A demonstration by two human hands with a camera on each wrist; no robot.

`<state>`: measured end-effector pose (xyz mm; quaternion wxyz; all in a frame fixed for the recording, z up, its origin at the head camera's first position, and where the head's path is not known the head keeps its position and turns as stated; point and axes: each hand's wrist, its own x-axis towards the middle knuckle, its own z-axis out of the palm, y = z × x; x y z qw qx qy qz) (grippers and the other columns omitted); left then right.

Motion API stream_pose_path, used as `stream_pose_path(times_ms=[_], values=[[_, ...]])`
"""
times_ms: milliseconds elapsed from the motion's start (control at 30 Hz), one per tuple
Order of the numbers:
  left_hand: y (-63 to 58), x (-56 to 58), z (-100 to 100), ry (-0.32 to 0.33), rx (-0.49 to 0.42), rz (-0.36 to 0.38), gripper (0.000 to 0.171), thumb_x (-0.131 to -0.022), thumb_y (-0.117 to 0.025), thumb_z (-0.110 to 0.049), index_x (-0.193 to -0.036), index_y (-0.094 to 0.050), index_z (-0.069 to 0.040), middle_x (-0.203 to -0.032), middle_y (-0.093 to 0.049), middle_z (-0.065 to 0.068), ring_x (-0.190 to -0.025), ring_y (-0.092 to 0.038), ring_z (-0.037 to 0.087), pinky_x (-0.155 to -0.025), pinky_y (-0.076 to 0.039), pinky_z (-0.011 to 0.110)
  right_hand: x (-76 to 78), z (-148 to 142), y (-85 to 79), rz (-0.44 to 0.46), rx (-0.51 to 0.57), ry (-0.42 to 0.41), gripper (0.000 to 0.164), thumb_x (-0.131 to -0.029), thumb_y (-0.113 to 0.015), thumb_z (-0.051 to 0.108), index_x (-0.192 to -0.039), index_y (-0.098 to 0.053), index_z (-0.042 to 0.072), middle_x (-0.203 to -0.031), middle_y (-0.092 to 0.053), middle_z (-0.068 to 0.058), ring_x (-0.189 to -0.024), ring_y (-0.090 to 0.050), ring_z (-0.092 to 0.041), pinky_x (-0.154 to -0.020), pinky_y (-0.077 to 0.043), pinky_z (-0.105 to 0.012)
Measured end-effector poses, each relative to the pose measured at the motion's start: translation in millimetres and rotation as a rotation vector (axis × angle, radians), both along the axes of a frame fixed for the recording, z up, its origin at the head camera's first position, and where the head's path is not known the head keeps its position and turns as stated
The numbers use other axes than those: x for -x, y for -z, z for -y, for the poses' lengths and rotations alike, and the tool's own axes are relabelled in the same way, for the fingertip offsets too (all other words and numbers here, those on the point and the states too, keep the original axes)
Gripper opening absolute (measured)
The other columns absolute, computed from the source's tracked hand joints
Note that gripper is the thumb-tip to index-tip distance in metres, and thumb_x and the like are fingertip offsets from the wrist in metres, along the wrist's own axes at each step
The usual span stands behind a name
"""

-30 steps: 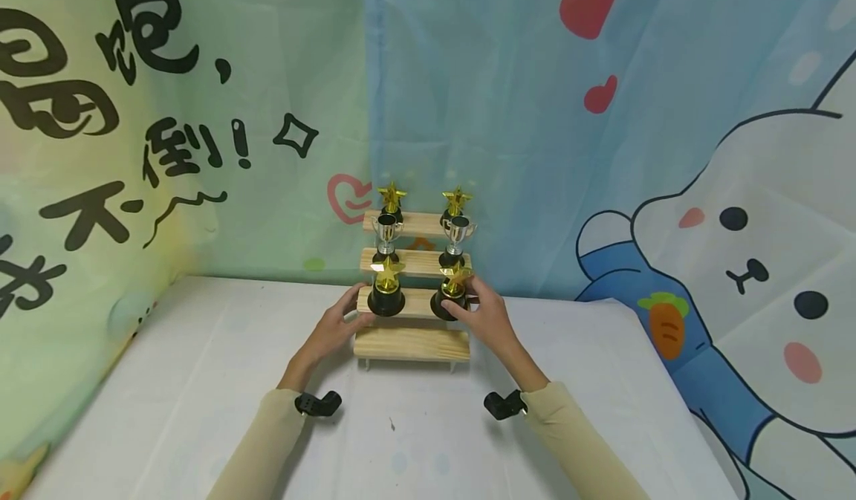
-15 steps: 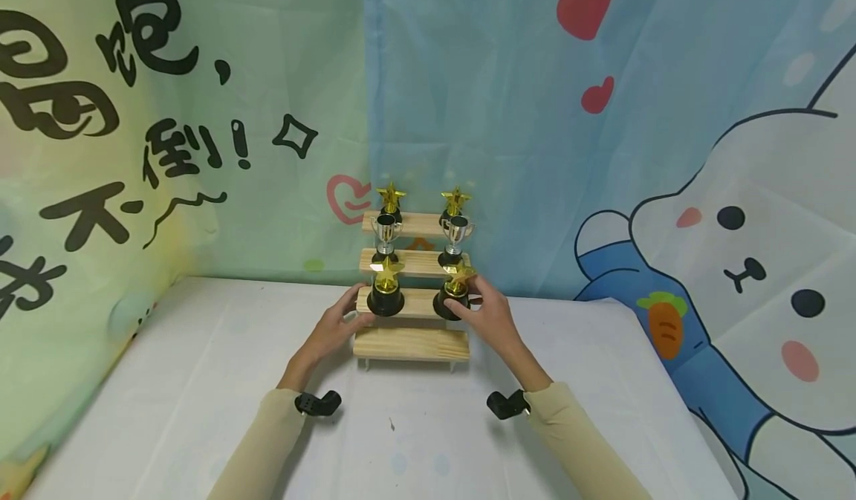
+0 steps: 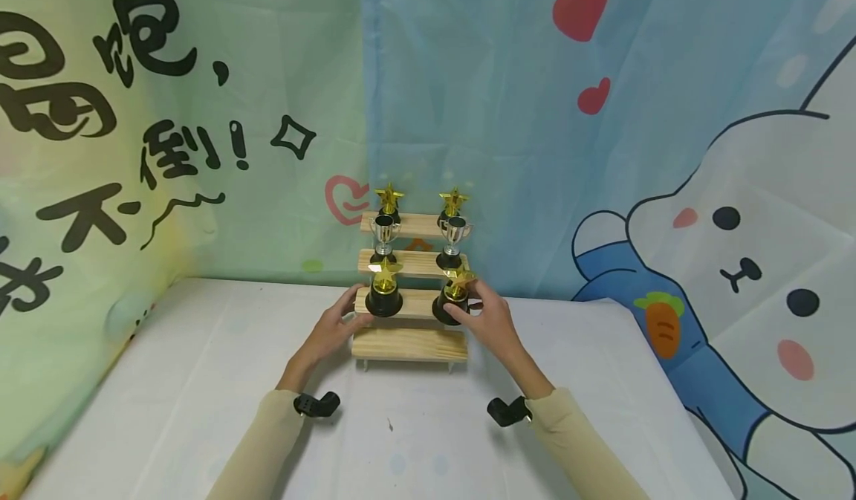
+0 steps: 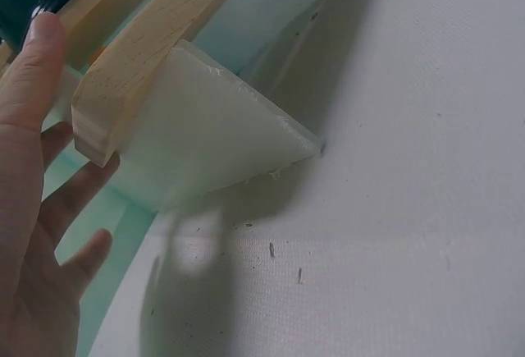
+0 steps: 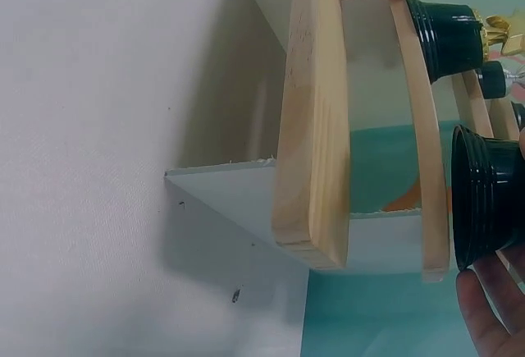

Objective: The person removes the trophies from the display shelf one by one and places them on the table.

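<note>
Holding a star trophy by the right edge of the shelf
Right hand has it pinched; left hand pretty loose, fingers spread, just touching the left edge.

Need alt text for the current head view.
A person's right hand holds a gold star trophy beside a matching trophy on a four-tier wooden stand; the left hand touches the stand's left side. Two silver trophy cups and two more star trophies stand on the shelves above.

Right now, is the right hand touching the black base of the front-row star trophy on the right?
Touching. The right wrist view shows it: a fingertip of the right hand meets the rim of the black base.
</note>
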<state>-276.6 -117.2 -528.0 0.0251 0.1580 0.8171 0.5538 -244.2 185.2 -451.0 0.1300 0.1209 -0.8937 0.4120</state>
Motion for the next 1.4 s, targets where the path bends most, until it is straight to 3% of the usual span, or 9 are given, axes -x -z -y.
stream_pose_path(times_ms=[667, 1100, 1400], values=[[3.3, 0.6, 0.4, 0.009, -0.008, -0.008, 0.071, -0.094, -0.064, -0.033, -0.153, -0.028, -0.015, -0.151, -0.042, 0.016, -0.132, -0.048, 0.044, -0.103, -0.043, 0.060, -13.9, -1.9, 4.0, -0.028, 0.007, -0.006, 0.039, -0.083, -0.078, 0.025, -0.113, -0.060, 0.008, -0.108, -0.068, -0.013, -0.102, -0.066, -0.028, -0.082, -0.057, -0.049], [2.9, 1.5, 1.2, 0.014, -0.017, -0.003, 0.070, -0.093, -0.065, -0.036, -0.152, -0.029, -0.023, -0.150, -0.044, 0.016, -0.132, -0.048, 0.042, -0.105, -0.040, 0.061, -26.1, 0.9, 0.1, -0.018, 0.000, -0.010, 0.042, -0.082, -0.079, 0.026, -0.116, -0.061, 0.009, -0.109, -0.068, -0.010, -0.102, -0.066, -0.026, -0.081, -0.057, -0.043], [3.0, 1.1, 0.4, 0.004, -0.015, -0.002, 0.072, -0.094, -0.064, -0.035, -0.153, -0.028, -0.018, -0.149, -0.045, 0.016, -0.132, -0.048, 0.042, -0.106, -0.039, 0.062, -35.3, -0.2, 0.3, -0.002, 0.023, -0.020, 0.042, -0.082, -0.079, 0.025, -0.115, -0.061, 0.008, -0.109, -0.068, -0.010, -0.102, -0.066, -0.025, -0.081, -0.057, -0.045]])
